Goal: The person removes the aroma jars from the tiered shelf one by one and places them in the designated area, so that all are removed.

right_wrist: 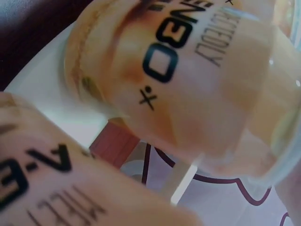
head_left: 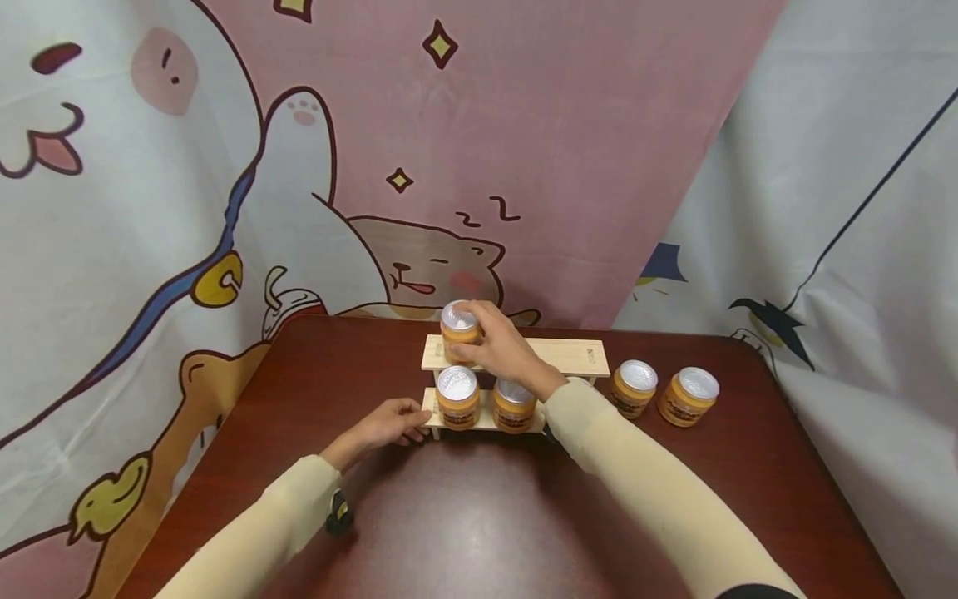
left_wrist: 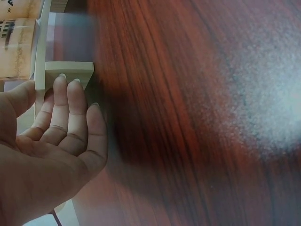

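A two-step wooden rack (head_left: 569, 356) stands on the table. On the left end of its upper step is a jar (head_left: 453, 334) with an orange label and silver lid, which my right hand (head_left: 500, 339) grips around the side. Two similar jars stand on the lower step: a left jar (head_left: 458, 398) and a right jar (head_left: 513, 408), partly behind my right wrist. My left hand (head_left: 394, 422) holds the lower step's left end, thumb at the top edge and fingers underneath in the left wrist view. Close up in the right wrist view are two labelled jars (right_wrist: 188, 94); no fingers show there.
Two more jars, one nearer (head_left: 634, 389) and one farther right (head_left: 688, 398), stand on the dark red table (head_left: 464, 532) right of the rack. A printed cloth (head_left: 584, 166) hangs behind the table and along both sides.
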A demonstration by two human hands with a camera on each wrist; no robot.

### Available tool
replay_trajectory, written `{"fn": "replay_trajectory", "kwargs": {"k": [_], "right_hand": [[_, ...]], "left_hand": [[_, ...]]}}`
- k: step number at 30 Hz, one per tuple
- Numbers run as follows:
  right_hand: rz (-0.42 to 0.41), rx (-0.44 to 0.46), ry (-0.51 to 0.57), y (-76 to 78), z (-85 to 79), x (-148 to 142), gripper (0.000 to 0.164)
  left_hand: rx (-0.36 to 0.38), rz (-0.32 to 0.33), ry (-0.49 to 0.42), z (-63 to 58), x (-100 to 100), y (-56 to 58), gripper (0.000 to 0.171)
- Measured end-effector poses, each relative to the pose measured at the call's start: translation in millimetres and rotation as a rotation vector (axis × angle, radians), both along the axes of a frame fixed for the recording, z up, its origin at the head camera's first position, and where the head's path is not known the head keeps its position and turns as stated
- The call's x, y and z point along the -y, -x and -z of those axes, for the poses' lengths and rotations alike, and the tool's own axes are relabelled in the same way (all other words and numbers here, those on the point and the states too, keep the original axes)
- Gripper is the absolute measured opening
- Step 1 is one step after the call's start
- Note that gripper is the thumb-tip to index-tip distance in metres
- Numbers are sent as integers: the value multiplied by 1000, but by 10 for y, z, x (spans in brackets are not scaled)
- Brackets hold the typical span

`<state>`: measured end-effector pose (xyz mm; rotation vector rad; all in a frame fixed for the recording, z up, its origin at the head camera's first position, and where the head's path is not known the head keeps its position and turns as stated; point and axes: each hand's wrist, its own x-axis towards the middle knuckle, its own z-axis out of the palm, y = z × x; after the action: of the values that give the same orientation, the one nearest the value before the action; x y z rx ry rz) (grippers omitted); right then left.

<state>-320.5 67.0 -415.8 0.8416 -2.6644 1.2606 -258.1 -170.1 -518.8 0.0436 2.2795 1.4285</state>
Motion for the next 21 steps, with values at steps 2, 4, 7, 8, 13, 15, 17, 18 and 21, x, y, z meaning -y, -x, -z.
{"fn": "replay_trajectory", "kwargs": {"k": [2,4,7,8,13,15,17,18,21], "right_hand": [[4,-5,7,0,-20,-18,65],[9,-10,10,2,-38,-36,67],[12,-20,13,-4,-68,-61,67],[14,-22,16,-8,-77,-68,67],[16,-11,50,-33,-129,-110,67],[14,-5,64,-42,-154,-129,67],[11,-2,80,-51,-182,-151,67],[11,-4,86,-55,-197,-162,67],[10,-17,101,-73,-244,-199,67]], "left_hand": [[0,0,3,4,-2,4,28],[2,-1,5,5,-3,5,28],[1,-5,7,2,-4,3,28],[0,-6,8,1,-4,1,28],[-4,-6,4,0,-1,-6,29],[-5,-3,1,0,-1,-10,29],[-5,0,-2,0,-1,-12,29],[-5,0,-3,-1,-1,-12,29],[-7,-1,-9,-9,-3,-14,29]]}}
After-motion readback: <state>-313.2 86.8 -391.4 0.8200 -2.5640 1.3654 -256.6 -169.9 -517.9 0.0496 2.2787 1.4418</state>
